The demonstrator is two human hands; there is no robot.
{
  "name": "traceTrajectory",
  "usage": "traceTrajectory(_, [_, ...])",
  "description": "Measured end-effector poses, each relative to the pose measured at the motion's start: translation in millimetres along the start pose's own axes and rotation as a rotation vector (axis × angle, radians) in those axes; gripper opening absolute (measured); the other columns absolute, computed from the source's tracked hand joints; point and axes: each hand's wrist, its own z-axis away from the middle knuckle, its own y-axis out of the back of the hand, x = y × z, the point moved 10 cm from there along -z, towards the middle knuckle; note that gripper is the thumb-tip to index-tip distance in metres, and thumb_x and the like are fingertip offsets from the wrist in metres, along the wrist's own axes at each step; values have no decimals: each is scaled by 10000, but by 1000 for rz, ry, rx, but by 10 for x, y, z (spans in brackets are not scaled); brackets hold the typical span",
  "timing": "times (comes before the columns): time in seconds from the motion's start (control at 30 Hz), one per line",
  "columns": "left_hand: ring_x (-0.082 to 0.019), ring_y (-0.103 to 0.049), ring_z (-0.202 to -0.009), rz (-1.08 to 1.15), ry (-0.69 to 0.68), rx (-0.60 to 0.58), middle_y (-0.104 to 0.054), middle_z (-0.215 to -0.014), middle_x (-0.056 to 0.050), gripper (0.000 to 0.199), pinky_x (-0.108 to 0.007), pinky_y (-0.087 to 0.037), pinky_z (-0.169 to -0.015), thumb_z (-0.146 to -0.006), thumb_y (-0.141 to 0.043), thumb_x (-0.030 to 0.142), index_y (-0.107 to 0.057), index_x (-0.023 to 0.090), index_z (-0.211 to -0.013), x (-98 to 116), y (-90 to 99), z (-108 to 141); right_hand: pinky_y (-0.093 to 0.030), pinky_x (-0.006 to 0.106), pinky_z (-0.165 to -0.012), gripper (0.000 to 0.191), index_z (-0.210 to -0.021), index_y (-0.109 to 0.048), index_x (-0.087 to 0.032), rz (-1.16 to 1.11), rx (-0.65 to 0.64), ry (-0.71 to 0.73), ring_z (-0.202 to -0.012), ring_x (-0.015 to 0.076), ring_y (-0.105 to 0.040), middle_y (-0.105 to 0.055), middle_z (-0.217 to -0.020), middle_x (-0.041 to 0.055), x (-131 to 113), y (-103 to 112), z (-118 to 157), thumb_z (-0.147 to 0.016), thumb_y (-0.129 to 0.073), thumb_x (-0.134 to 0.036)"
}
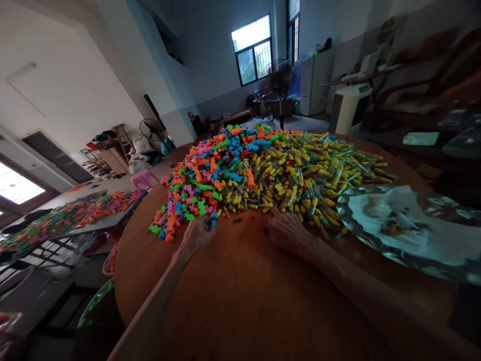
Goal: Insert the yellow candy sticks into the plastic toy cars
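Note:
My left hand (197,233) is closed at the near edge of a heap of small plastic toy pieces (199,175) in orange, blue, green and pink. A small blue toy piece (214,218) shows at its fingertips. My right hand (287,229) lies with curled fingers against the near edge of a pile of yellow-wrapped clear tubes (300,170). Whatever its fingers pinch is hidden. Both heaps meet in the middle of the round wooden table (240,291). A few dark specks lie on the wood between my hands.
To the right is a shiny clear tray (379,250) with white paper and scraps. A second table (90,228) at left carries more colourful pieces, near a pink stool (145,178). Beyond the table stand a fan (280,82) and a white air cooler (349,108).

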Motion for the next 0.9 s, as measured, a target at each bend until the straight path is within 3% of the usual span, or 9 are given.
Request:
traceTrajectory(0.07, [-118,-521,-595,-5,-56,-46,-579,-651,32,159,-229,-307,-542,-791,-639,323,-687,188,-859,57,-41,201,-487,320,-688,360,-1181,-659,-118,16,43,-42,-841,240,-658,-586,-1175,214,11,49,2,-916,-420,-167])
traceTrajectory(0.17, [-171,-621,-791,6,-100,-53,-696,-928,-43,322,-245,-428,-659,-812,-648,391,-686,205,-1072,84,-67,381,-484,332,-633,473,-1365,-536,-135,60,133,-93,-791,236,-658,-512,-1317,241,44,170,-29,-920,-378,-153])
traceTrajectory(0.27, [-221,-623,-995,19,-152,-48,-670,-1133,-106,414,-300,-472,-836,-866,-610,459,-655,189,-1177,117,-94,422,-502,369,-680,444,-1327,-564,-151,86,110,-57,-859,253,-669,-382,-1472,249,39,175,-106,-918,-392,-159])
traceTrajectory(0.4, [-204,-619,-975,23,-229,-115,-682,-1045,-69,290,-301,-453,-881,-940,-527,422,-694,215,-1056,223,-196,447,-500,389,-754,367,-1140,-656,-124,108,42,17,-942,268,-657,-469,-1390,221,9,101,-157,-919,-363,-117])
traceTrajectory(0.5, [-198,-618,-931,13,-220,-124,-676,-1008,-69,234,-288,-443,-823,-925,-548,370,-677,192,-1005,273,-218,496,-480,352,-705,387,-1199,-637,-121,94,39,45,-885,244,-650,-523,-1306,208,-27,66,-133,-899,-392,-108])
traceTrajectory(0.67, [-149,-563,-666,-8,-131,-108,-635,-759,2,137,-258,-342,-619,-872,-595,325,-610,198,-921,291,-171,611,-411,306,-657,396,-1236,-627,-143,65,64,82,-857,216,-629,-537,-1300,193,-170,43,-34,-878,-457,-135])
traceTrajectory(0.8, [-138,-516,-643,-21,-91,-59,-612,-768,4,95,-262,-293,-601,-856,-598,285,-567,201,-887,323,-115,688,-344,295,-626,308,-1116,-679,-181,-44,90,127,-780,180,-578,-614,-1104,131,-313,83,85,-927,-436,-191])
traceTrajectory(0.9, [-146,-526,-685,-4,-102,-42,-607,-799,-10,133,-265,-323,-623,-854,-629,310,-564,195,-840,385,-107,739,-319,297,-630,308,-1015,-707,-183,-143,131,149,-788,179,-550,-629,-978,99,-354,145,150,-928,-413,-158])
